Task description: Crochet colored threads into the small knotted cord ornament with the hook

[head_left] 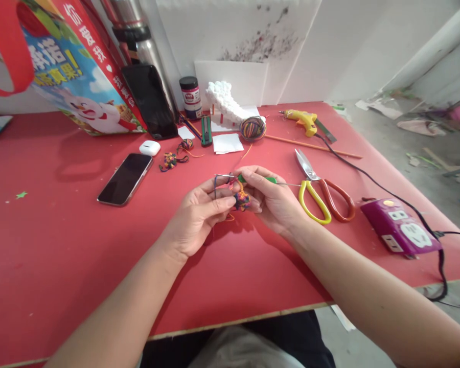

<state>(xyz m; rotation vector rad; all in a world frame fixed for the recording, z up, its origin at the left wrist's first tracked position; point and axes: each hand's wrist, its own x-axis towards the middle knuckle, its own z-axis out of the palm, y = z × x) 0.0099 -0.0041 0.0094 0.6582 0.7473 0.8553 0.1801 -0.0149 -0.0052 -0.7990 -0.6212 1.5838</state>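
The left hand (200,212) pinches a multicoloured yarn piece (242,200); the right hand (279,204) clasps a green-handled hook (271,180). Scissors (310,174) lie at their three o'clock.

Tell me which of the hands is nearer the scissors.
Right. The right hand, holding the green-handled hook, is just left of the scissors, not touching them. The left hand, pinching the multicoloured yarn piece, is farther left, past the right hand.

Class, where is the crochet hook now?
In the middle of the head view, the crochet hook is in the right hand, above the multicoloured crochetwork.
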